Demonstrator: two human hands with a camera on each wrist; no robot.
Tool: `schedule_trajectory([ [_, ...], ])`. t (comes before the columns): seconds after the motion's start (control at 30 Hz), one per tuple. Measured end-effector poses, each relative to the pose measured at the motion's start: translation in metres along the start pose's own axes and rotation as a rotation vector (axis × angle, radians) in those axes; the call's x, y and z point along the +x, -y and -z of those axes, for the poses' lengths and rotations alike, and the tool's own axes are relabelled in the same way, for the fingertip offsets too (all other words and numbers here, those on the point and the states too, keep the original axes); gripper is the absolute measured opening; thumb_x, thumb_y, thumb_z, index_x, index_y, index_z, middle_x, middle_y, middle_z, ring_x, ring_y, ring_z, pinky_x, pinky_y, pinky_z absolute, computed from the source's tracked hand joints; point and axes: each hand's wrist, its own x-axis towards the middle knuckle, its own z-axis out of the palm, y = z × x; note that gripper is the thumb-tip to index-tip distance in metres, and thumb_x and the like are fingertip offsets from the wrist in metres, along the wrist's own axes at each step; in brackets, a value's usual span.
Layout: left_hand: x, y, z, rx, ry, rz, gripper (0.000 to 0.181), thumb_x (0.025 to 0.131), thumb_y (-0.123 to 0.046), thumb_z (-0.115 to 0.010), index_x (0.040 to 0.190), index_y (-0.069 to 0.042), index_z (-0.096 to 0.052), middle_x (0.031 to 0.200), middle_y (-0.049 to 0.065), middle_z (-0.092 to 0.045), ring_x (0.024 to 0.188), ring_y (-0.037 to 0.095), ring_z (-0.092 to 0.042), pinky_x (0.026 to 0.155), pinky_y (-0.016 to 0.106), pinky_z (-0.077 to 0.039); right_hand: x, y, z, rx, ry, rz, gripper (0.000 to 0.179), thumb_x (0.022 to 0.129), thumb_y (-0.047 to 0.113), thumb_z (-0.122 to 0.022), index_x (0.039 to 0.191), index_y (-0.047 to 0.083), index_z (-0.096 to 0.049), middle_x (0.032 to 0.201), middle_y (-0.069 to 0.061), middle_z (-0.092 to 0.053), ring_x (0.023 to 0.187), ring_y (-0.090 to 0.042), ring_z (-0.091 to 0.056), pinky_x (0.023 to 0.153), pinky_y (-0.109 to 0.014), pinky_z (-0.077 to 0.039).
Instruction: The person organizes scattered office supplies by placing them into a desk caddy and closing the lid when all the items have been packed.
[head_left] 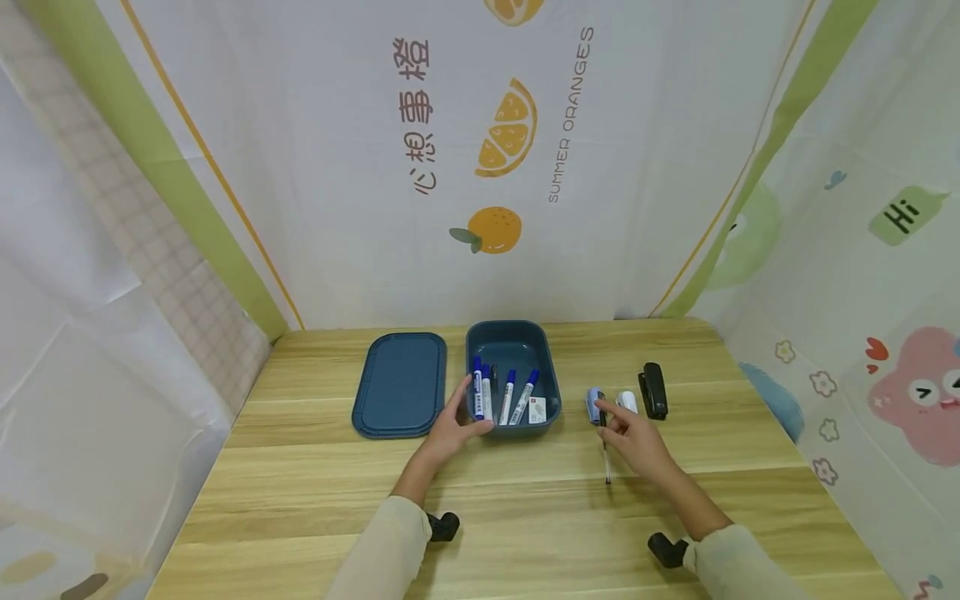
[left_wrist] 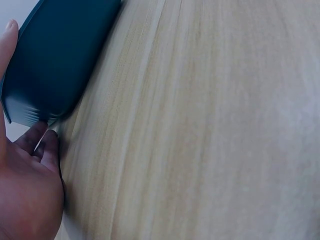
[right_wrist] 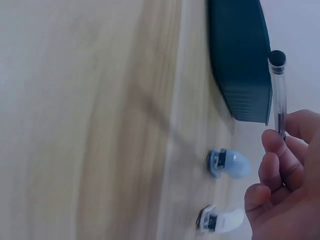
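Left hand (head_left: 447, 433) at near-left corner of dark-blue box (head_left: 508, 337), fingers spread, probably touching; right hand (head_left: 637, 442) pinches pen (head_left: 606, 462) over table (head_left: 540, 517), near small light-blue item (head_left: 592, 406); markers (head_left: 507, 400) inside box

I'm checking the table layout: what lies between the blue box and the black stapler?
In the head view, a small light-blue item and a small white item sit between them. The right hand, pinching a pen, partly overlaps that stretch.

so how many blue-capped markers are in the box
4 in the box: a first marker by the left wall, a second beside it, a third near the middle, a fourth farther right.
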Motion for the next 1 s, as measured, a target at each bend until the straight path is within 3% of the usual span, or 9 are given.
schedule_trajectory([
  [0.57, 0.001, 0.000, -0.002, 0.011, 0.002, 0.008, 0.091, 0.087, -0.010, -0.074, 0.157, -0.008, -0.014, 0.150, 0.031, -0.028, 0.140, 0.045, -0.022, 0.111, 0.054, -0.022, 0.026, 0.024, -0.033, 0.104, -0.117, 0.096, 0.043, 0.085, -0.002, -0.071, 0.127, -0.005, -0.061, 0.071, 0.001, -0.059, 0.058, -0.009, -0.049, 0.051, -0.024, -0.042],
  [1.0, 0.000, 0.002, -0.001, -0.007, -0.005, 0.012, 0.092, 0.087, -0.011, -0.074, 0.157, -0.008, -0.014, 0.150, 0.030, -0.028, 0.141, 0.043, -0.022, 0.112, 0.054, -0.021, 0.051, 0.050, -0.054, 0.121, -0.219, 0.082, 0.041, 0.085, 0.002, -0.072, 0.125, -0.003, -0.063, 0.068, -0.001, -0.060, 0.059, -0.011, -0.051, 0.052, -0.023, -0.042],
])
